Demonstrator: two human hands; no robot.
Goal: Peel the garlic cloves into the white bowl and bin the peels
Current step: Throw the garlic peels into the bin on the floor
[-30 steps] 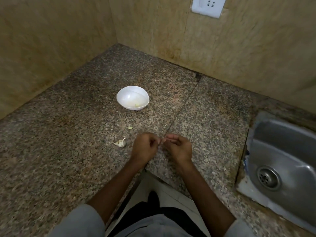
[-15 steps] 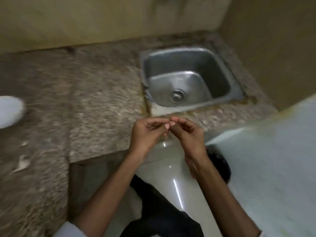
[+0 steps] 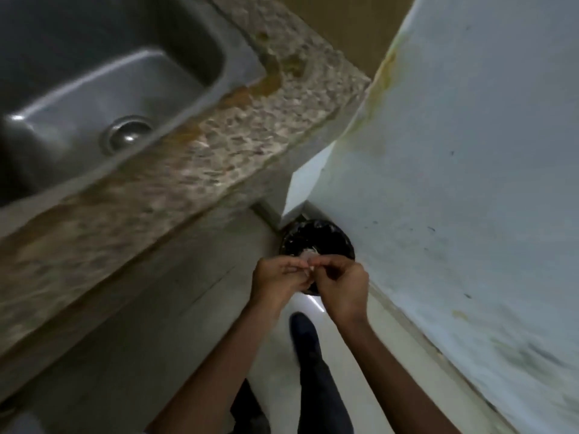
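My left hand (image 3: 277, 281) and my right hand (image 3: 340, 285) meet fingertip to fingertip over a black round bin (image 3: 316, 242) on the floor in the corner. Between the fingertips both hands pinch a small pale garlic clove with thin peel (image 3: 308, 256) sticking up from it. Pale scraps of peel lie inside the bin. The white bowl is out of view.
A steel sink (image 3: 103, 89) sits in the speckled granite counter (image 3: 200, 170) at upper left. A white wall (image 3: 470, 183) runs along the right. Below the counter is a pale cupboard front, and my dark trouser leg and shoe (image 3: 305, 335) stand on the shiny floor.
The view has swung from the counter and white bowl past the sink down to the floor bin. Both hands kept pinching the clove and now hover over the bin.
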